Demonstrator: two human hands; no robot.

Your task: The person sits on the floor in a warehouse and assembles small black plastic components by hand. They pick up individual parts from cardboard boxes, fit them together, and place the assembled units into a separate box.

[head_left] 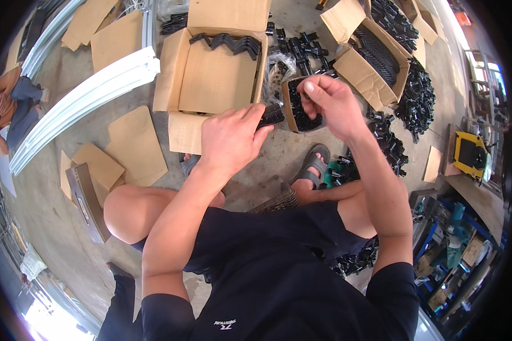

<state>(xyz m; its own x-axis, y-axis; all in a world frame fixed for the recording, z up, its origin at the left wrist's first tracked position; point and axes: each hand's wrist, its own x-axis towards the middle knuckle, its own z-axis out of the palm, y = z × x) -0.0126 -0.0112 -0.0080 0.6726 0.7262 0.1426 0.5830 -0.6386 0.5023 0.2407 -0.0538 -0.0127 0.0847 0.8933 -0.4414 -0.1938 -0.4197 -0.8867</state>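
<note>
My left hand (228, 136) grips a black plastic part (271, 115); right hand (331, 102) pinches something small. Big box (222, 79) ahead holds few parts; piles remain.

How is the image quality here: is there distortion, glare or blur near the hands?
Head view: strong fisheye bending, the white rails curve toward the dark rim; daylight burns out the lower left corner; the left hand on a black part and the right hand look sharp, evenly lit.
</note>
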